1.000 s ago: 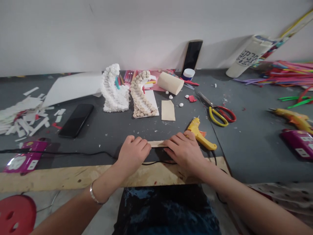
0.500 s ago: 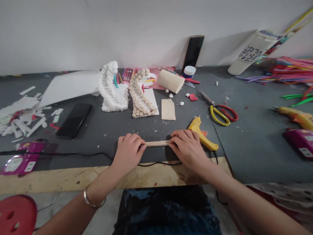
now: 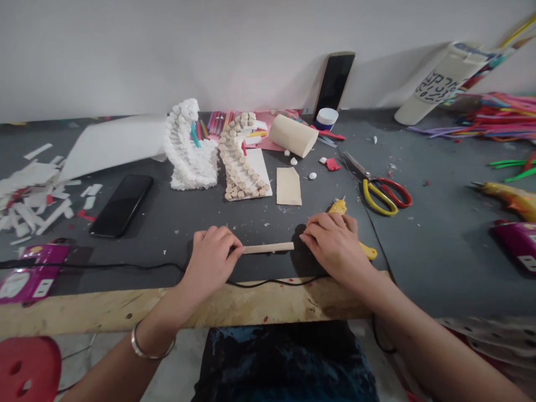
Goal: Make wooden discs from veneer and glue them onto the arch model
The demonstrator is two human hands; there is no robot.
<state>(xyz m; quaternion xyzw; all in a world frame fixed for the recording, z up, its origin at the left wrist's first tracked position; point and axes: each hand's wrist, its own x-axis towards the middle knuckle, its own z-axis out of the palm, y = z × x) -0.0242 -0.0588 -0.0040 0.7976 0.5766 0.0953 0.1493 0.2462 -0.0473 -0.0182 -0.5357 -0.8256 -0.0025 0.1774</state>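
A thin beige strip (image 3: 268,248), perhaps wood or card, lies level just above the grey table mat. The fingertips of my left hand (image 3: 214,257) pinch its left end. My right hand (image 3: 330,243) is apart from the strip's free right end, its fingers curled together with nothing visible in them. Behind and partly under my right hand lies a yellow glue gun (image 3: 338,206), mostly hidden. Ahead of the strip stand a white bumpy curved model (image 3: 193,153) and a similar one covered in small round beige discs (image 3: 240,162). A beige card piece (image 3: 288,186) lies beside them.
Red-and-yellow-handled scissors (image 3: 379,195) lie to the right, near a beige cylinder (image 3: 293,135) and a small jar (image 3: 326,119). At left are a black phone (image 3: 121,205) and white scraps (image 3: 29,195). A black cable (image 3: 276,283) runs along the wooden table edge (image 3: 268,307).
My right hand has let go of the strip's right end and moved slightly right, covering more of the glue gun. My left hand still pinches the strip and has shifted a little left.
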